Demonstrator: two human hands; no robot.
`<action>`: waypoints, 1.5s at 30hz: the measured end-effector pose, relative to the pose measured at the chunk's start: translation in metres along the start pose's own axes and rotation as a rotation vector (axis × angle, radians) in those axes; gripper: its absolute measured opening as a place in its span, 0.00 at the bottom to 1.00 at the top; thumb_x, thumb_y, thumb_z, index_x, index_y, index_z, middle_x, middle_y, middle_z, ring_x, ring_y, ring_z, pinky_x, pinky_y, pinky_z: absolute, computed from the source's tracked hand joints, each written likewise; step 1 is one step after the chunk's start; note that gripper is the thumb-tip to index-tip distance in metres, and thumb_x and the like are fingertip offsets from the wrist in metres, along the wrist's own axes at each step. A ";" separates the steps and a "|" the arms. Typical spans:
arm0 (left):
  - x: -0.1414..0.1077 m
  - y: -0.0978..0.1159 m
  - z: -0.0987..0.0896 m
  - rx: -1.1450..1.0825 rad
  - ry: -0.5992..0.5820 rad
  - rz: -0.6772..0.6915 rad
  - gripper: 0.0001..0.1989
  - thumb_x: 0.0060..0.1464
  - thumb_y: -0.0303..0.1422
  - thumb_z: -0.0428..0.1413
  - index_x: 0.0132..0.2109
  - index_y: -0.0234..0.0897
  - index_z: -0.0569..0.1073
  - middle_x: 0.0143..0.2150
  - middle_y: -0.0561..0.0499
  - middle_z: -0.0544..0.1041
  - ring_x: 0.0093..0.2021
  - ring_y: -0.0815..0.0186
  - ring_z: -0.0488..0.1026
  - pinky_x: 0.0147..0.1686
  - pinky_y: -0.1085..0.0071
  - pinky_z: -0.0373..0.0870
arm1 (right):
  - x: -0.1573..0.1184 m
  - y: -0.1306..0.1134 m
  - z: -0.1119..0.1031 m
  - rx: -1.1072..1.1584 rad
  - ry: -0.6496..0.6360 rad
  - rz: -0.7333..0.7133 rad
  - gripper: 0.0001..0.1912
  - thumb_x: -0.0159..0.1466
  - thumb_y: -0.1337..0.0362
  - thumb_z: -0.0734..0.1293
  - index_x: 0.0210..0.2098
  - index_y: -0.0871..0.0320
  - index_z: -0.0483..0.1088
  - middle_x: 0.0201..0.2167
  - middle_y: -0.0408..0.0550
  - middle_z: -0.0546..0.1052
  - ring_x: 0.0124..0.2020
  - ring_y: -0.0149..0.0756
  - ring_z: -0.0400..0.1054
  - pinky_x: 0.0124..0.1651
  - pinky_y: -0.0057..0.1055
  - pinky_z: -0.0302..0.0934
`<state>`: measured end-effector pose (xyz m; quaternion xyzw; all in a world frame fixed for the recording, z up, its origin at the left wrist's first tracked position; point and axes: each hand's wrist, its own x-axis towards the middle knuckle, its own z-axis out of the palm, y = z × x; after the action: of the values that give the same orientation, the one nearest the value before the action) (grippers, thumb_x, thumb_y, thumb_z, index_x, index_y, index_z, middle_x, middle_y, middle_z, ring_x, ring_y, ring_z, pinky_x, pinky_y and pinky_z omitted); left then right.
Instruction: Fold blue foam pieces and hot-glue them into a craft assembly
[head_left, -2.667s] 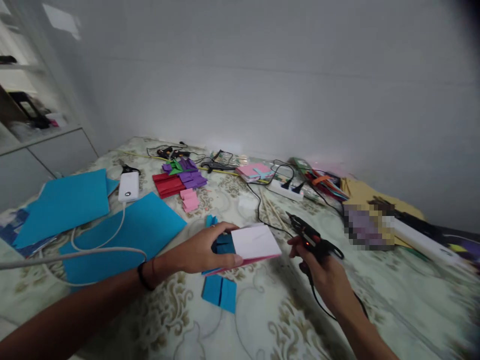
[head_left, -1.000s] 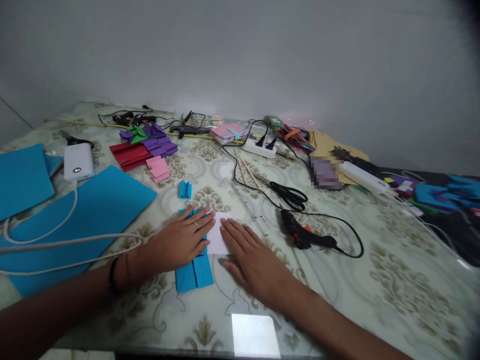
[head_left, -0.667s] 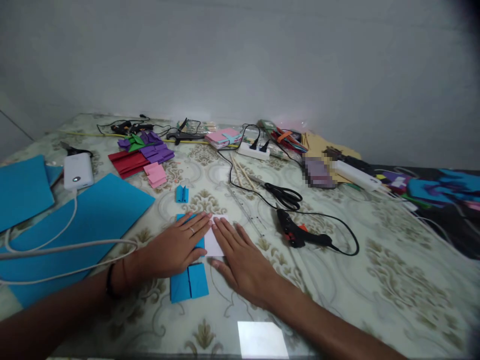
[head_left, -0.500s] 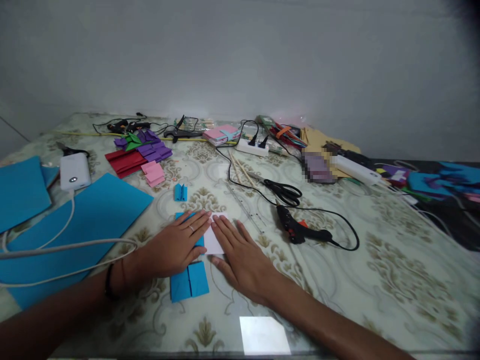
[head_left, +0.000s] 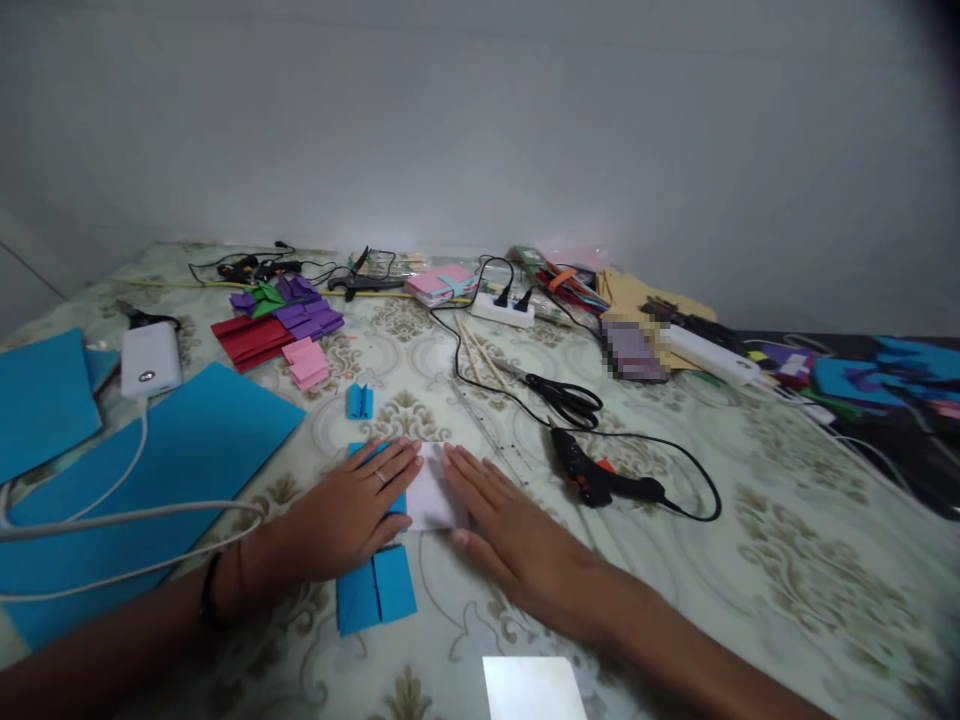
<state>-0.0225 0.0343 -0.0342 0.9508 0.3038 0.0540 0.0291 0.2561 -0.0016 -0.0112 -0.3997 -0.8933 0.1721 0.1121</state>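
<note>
A piece of paper lies flat on the table, its left part blue and its right part white (head_left: 433, 500). My left hand (head_left: 367, 505) rests flat across the blue part, fingers stretched out, a ring on one of them. Stretched over the white part's right edge, my right hand (head_left: 517, 530) lies with its fingers out and grips nothing. Just below my left hand is a folded blue paper (head_left: 376, 590) with a split down its middle. A small folded blue paper piece (head_left: 360, 401) stands a little beyond my fingertips.
Large blue sheets (head_left: 180, 480) lie left, with a white power bank (head_left: 150, 358) and cable. A black glue gun (head_left: 600, 470), black-handled scissors (head_left: 562, 395) and a clear ruler (head_left: 487, 430) are to the right. Folded coloured papers (head_left: 259, 338) and a power strip (head_left: 502, 308) sit farther back.
My right hand has slid to the right over the paper, and more of the white part shows. My left hand stays on the blue part. The whole view has shifted slightly.
</note>
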 end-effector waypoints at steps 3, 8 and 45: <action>-0.001 -0.001 0.002 -0.004 -0.001 -0.006 0.31 0.73 0.42 0.49 0.76 0.33 0.56 0.78 0.39 0.58 0.78 0.52 0.55 0.75 0.52 0.50 | -0.033 0.038 -0.031 -0.075 0.117 0.070 0.28 0.76 0.61 0.58 0.74 0.53 0.60 0.74 0.59 0.64 0.73 0.52 0.61 0.70 0.55 0.62; -0.004 0.000 0.007 -0.041 0.026 -0.014 0.32 0.73 0.41 0.49 0.77 0.35 0.55 0.79 0.40 0.57 0.78 0.52 0.54 0.75 0.52 0.49 | -0.099 0.103 -0.057 -0.290 0.201 0.364 0.22 0.68 0.67 0.63 0.60 0.58 0.73 0.56 0.66 0.78 0.59 0.59 0.75 0.62 0.54 0.70; -0.033 0.029 -0.019 -0.260 -0.002 0.039 0.23 0.68 0.39 0.56 0.66 0.37 0.70 0.64 0.35 0.71 0.70 0.43 0.64 0.72 0.39 0.55 | 0.008 0.012 -0.018 0.436 0.081 0.121 0.11 0.69 0.63 0.69 0.30 0.54 0.68 0.27 0.43 0.71 0.28 0.35 0.67 0.32 0.31 0.64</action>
<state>-0.0343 -0.0082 -0.0156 0.9447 0.2756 0.0926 0.1514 0.2646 0.0158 0.0008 -0.4256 -0.8041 0.3513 0.2210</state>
